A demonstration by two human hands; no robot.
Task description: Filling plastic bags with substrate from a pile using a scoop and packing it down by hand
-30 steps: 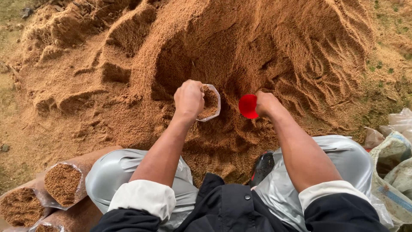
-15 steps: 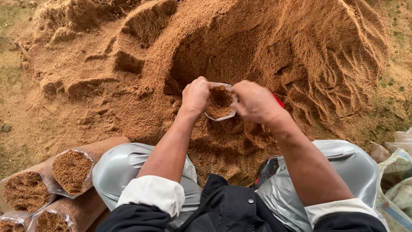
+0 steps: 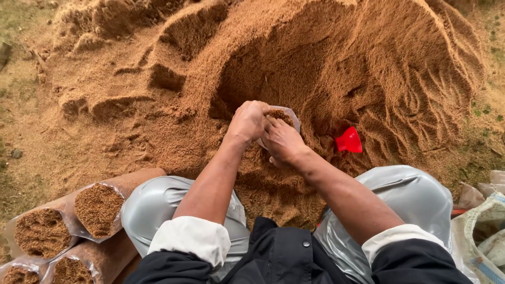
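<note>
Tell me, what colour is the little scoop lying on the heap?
Red: the scoop, clearest in the head view.

Outdoor work site on bare ground: large sawdust heap (image 3: 315,68), grass patches (image 3: 486,113), filled bags (image 3: 97,208) at lower left.

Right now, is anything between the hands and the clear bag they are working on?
Nothing visible. The left hand grips the clear bag at its rim, and the right hand presses against its mouth, fingers on the brown fill. The red scoop lies apart on the sawdust pile, to the right of the hands.
</note>
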